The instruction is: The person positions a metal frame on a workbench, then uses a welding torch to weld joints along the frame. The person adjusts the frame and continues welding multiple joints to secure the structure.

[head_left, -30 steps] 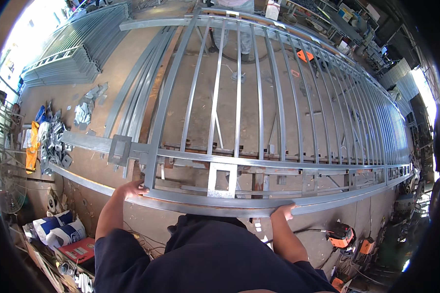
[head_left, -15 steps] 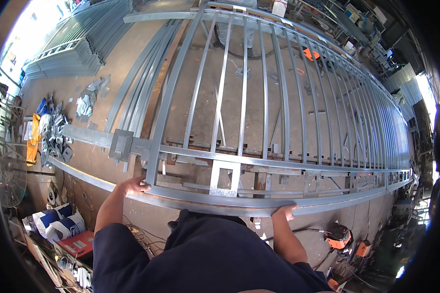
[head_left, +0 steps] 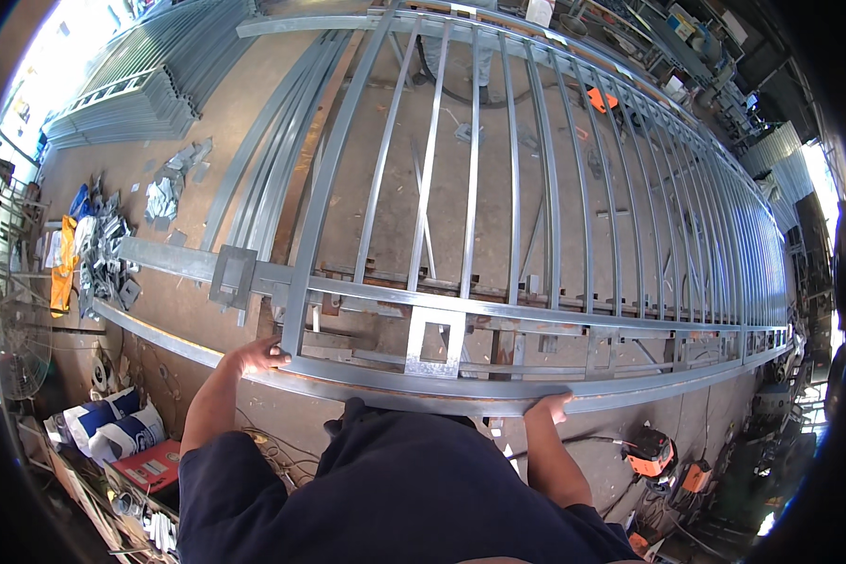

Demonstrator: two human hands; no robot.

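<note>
A long galvanized steel fence panel with many parallel bars stretches before me, from the middle out to the far right. My left hand is closed round the near rail at the panel's left corner, thumb on top. Farther right along the same rail, my right hand grips its near edge, fingers partly hidden beneath. Between my hands, a flat rectangular plate with a cut-out window bridges the two near rails. Another windowed plate is on the beam left of the corner.
Steel tubes lie beyond my left hand, with stacked panels at the far left. Metal scraps are heaped on the floor. An orange-and-black machine with cables stands near right. A person's grey trouser legs show beyond the panel.
The panel's bars have shifted very slightly to the right. Both hands keep their hold on the near rail in nearly the same places.
</note>
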